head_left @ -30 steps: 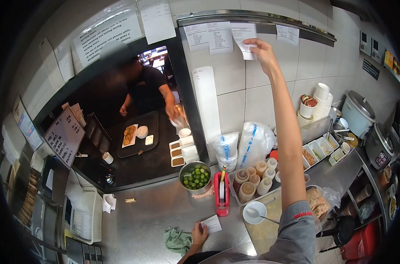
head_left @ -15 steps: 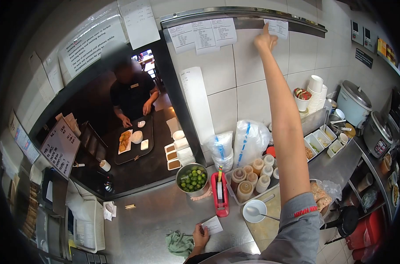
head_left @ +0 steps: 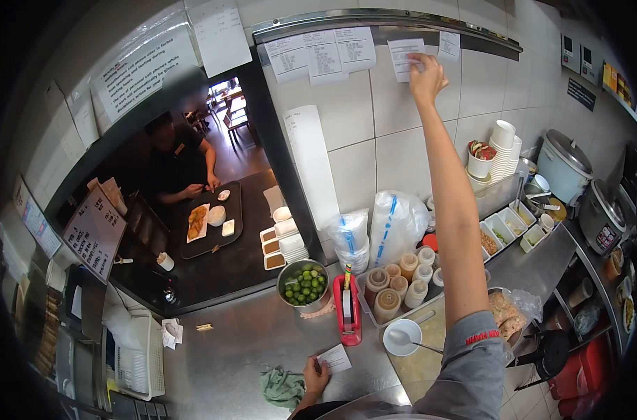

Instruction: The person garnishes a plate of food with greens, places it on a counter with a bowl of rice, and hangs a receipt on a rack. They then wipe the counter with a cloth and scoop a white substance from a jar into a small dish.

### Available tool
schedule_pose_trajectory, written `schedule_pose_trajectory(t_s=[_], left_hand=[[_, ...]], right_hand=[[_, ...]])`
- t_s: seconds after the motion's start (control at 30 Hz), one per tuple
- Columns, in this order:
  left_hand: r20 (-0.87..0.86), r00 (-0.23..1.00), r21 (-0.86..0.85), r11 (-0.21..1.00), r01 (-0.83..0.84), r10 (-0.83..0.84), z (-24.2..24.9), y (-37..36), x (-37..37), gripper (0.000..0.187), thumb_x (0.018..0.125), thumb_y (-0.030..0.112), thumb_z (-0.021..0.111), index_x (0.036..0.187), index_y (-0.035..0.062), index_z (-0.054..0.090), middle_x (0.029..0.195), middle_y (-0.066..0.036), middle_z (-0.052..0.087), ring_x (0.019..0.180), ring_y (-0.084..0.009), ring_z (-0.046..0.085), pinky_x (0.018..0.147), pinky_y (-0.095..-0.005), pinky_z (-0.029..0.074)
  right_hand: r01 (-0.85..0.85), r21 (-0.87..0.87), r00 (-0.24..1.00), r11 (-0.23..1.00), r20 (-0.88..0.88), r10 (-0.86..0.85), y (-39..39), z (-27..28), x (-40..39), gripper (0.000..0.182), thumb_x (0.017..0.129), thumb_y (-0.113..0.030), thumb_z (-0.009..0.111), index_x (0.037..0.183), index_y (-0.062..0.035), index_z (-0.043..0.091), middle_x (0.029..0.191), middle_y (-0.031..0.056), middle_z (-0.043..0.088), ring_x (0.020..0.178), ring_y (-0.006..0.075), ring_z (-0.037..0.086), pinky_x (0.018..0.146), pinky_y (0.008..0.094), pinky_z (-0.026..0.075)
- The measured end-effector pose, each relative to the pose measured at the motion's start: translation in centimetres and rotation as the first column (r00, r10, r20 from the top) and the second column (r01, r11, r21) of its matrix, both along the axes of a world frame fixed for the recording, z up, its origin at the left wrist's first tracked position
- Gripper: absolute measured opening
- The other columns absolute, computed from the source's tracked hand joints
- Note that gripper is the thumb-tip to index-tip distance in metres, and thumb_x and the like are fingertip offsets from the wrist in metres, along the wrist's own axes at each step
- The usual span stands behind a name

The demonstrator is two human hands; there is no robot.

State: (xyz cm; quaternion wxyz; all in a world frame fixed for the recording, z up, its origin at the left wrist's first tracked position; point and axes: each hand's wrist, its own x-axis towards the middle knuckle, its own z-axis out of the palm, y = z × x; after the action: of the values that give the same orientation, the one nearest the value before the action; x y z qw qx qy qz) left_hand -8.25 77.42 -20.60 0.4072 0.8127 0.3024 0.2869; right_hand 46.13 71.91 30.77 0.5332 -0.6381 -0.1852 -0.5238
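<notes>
My right hand (head_left: 427, 82) is raised to the wall, fingers pinched on a printed order slip (head_left: 403, 50) just below the metal ticket rail (head_left: 283, 31). A small slip (head_left: 449, 46) hangs from the rail to its right, and several order slips (head_left: 323, 56) hang to its left. Low over the steel counter (head_left: 234, 364), my left hand (head_left: 315, 376) holds a white paper slip (head_left: 336, 358) between thumb and fingers. Beside that hand lies a crumpled green cloth (head_left: 282, 387). A red tape dispenser (head_left: 348, 311) stands just beyond the slip.
A pot of green limes (head_left: 305, 283), squeeze bottles (head_left: 388, 306) and a white bowl with a spoon (head_left: 402, 338) line the counter. Through the window, a person (head_left: 182, 157) stands over a tray of food (head_left: 224, 245). Rice cookers (head_left: 567, 164) stand at right.
My right hand has moved left along the rail and now holds an order slip away from the small one. The person behind the window has shifted left. My left hand stays nearly still.
</notes>
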Motion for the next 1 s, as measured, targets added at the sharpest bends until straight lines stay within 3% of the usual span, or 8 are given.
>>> schedule_pose_trajectory(t_s=[0.13, 0.23, 0.43, 0.53, 0.63, 0.67, 0.77, 1.0], left_hand=[[-0.003, 1.000, -0.014, 1.000, -0.008, 0.008, 1.1, -0.3, 0.1, 0.020, 0.079, 0.012, 0.063, 0.091, 0.0020, 0.051, 0.057, -0.006, 0.048, 0.047, -0.0157, 0.046, 0.046, -0.0296, 0.039], [0.036, 0.999, 0.030, 0.999, -0.019, 0.018, 0.7, -0.1, 0.1, 0.019, 0.079, 0.012, 0.063, 0.090, 0.0011, 0.052, 0.054, -0.005, 0.048, 0.046, -0.0131, 0.045, 0.045, -0.0274, 0.036], [0.060, 0.998, 0.039, 0.999, -0.015, 0.013, 0.4, -0.2, 0.2, 0.020, 0.079, 0.012, 0.064, 0.091, 0.0015, 0.052, 0.055, -0.005, 0.047, 0.047, -0.0122, 0.044, 0.045, -0.0269, 0.036], [0.052, 0.998, 0.015, 1.000, -0.021, 0.020, 0.1, -0.1, 0.1, 0.020, 0.078, 0.011, 0.064, 0.091, 0.0014, 0.052, 0.054, -0.004, 0.046, 0.046, -0.0107, 0.042, 0.044, -0.0261, 0.035], [-0.001, 1.000, -0.001, 1.000, -0.020, 0.020, -0.1, 0.0, 0.0, 0.021, 0.078, 0.013, 0.064, 0.090, 0.0014, 0.050, 0.056, -0.006, 0.047, 0.046, -0.0152, 0.045, 0.046, -0.0289, 0.038], [-0.003, 1.000, 0.002, 1.000, -0.019, 0.019, -0.1, 0.0, 0.0, 0.021, 0.078, 0.013, 0.064, 0.090, 0.0014, 0.050, 0.055, -0.005, 0.047, 0.046, -0.0148, 0.044, 0.046, -0.0286, 0.038], [0.006, 1.000, 0.011, 1.000, -0.021, 0.021, 0.3, 0.0, 0.3, 0.022, 0.078, 0.014, 0.064, 0.090, 0.0017, 0.051, 0.054, -0.004, 0.046, 0.045, -0.0136, 0.044, 0.045, -0.0278, 0.037], [0.019, 1.000, 0.025, 1.000, -0.016, 0.015, 0.6, -0.2, 0.2, 0.020, 0.079, 0.013, 0.063, 0.090, 0.0021, 0.051, 0.053, -0.004, 0.045, 0.044, -0.0128, 0.043, 0.044, -0.0271, 0.036]], right_hand=[[-0.751, 0.262, 0.660, 0.606, 0.255, 0.707, -0.5, 1.4, -1.7, 0.021, 0.078, 0.001, 0.052, 0.089, -0.0079, 0.067, 0.089, 0.0068, 0.063, 0.083, 0.0144, 0.054, 0.080, 0.0281, 0.039], [-0.838, 0.163, 0.501, 0.522, -0.152, 0.852, -0.7, 1.8, -0.2, 0.020, 0.077, 0.003, 0.052, 0.090, -0.0020, 0.066, 0.088, 0.0042, 0.064, 0.080, 0.0121, 0.055, 0.072, 0.0229, 0.042], [-0.481, 0.029, 0.860, 0.876, -0.178, 0.478, 1.6, 5.2, 2.1, 0.018, 0.077, 0.001, 0.054, 0.091, -0.0024, 0.065, 0.080, 0.0037, 0.060, 0.070, 0.0107, 0.053, 0.063, 0.0221, 0.043], [-0.551, 0.123, 0.825, 0.826, -0.068, 0.561, 1.4, 6.6, 3.2, 0.029, 0.076, -0.002, 0.057, 0.104, -0.0064, 0.061, 0.093, 0.0110, 0.058, 0.082, 0.0168, 0.054, 0.071, 0.0252, 0.043], [0.031, 0.293, 0.955, 0.956, -0.290, 0.058, 0.5, 6.2, 4.0, 0.046, 0.078, -0.008, 0.057, 0.123, -0.0160, 0.050, 0.120, 0.0176, 0.045, 0.107, 0.0262, 0.045, 0.083, 0.0348, 0.041], [-0.053, 0.259, 0.909, 0.964, -0.387, 0.154, -0.6, 5.6, 4.2, 0.063, 0.078, -0.015, 0.057, 0.136, -0.0232, 0.033, 0.130, 0.0259, 0.024, 0.119, 0.0367, 0.028, 0.094, 0.0505, 0.030], [0.057, 0.082, 0.805, 0.995, -0.594, 0.003, -0.6, 3.0, 7.0, 0.052, 0.079, -0.018, 0.056, 0.130, -0.0226, 0.044, 0.130, 0.0250, 0.025, 0.120, 0.0355, 0.026, 0.094, 0.0527, 0.029], [-0.019, 0.185, 0.998, 0.983, -0.047, 0.028, -0.1, -1.8, 8.8, 0.022, 0.068, -0.013, 0.071, 0.088, -0.0147, 0.065, 0.129, 0.0227, 0.030, 0.114, 0.0376, 0.038, 0.094, 0.0457, 0.031]])
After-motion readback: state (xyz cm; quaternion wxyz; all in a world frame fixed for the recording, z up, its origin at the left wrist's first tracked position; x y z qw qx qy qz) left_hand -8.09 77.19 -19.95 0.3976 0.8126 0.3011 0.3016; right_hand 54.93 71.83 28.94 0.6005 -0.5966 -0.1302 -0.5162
